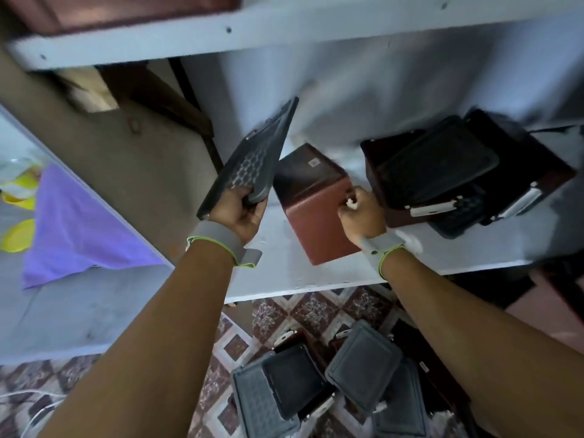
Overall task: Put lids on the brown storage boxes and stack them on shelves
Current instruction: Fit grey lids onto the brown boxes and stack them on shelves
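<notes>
An open brown storage box [311, 210] stands on the white shelf [284, 273], without a lid. My right hand [360, 210] grips its right rim, fingers closed over a white latch. My left hand [243, 213] holds a dark grey lid [256, 159] tilted upright just left of the box. To the right on the same shelf sits another brown box [543, 172] with dark lids [442, 165] lying loosely in and on it. Several more grey lids [363, 365] and boxes lie on the floor below.
An upper shelf board [284, 30] hangs overhead. A purple cloth [82, 229] and yellow items [19, 238] lie on a surface at the left. Patterned floor tiles [316, 311] show under the shelf. A brown wall [126, 153] stands behind the left side.
</notes>
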